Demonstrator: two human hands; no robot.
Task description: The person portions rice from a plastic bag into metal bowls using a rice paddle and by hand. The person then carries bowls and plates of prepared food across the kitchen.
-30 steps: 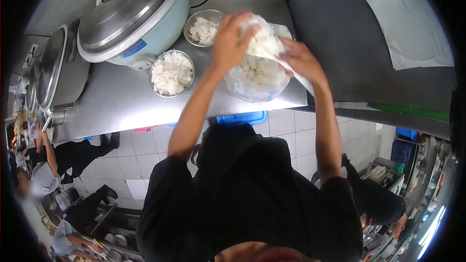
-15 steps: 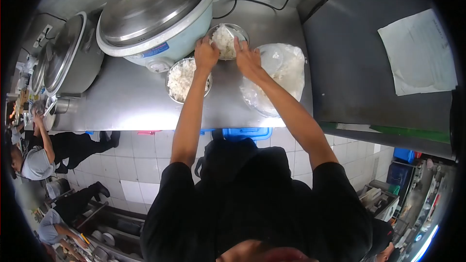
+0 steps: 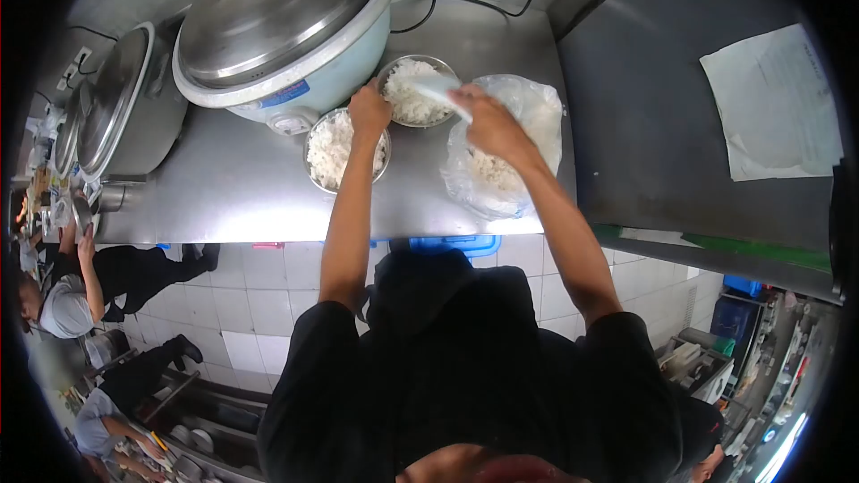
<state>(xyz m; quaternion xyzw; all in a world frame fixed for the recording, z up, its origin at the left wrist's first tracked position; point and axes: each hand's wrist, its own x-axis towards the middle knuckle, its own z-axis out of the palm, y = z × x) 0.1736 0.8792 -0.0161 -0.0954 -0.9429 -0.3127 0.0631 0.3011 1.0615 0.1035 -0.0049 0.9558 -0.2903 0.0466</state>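
My right hand is closed round a white rice paddle, whose blade lies over the far metal bowl. White rice fills that bowl. At the bowl's left rim, my left hand grips the edge with its fingertips. Nearer to me, under my left wrist, stands a second metal bowl heaped with rice. Below my right hand a clear plastic bag of rice lies open on the steel counter; my forearm covers part of it.
A large rice cooker with a metal lid stands at the back left, close to both bowls. Farther left is another lidded pot. A dark panel bounds the counter on the right. Two co-workers are at the left.
My right hand has left the far bowl's rim, moved right and nearer me, and now holds the paddle. The far bowl and my left hand have shifted slightly toward me.
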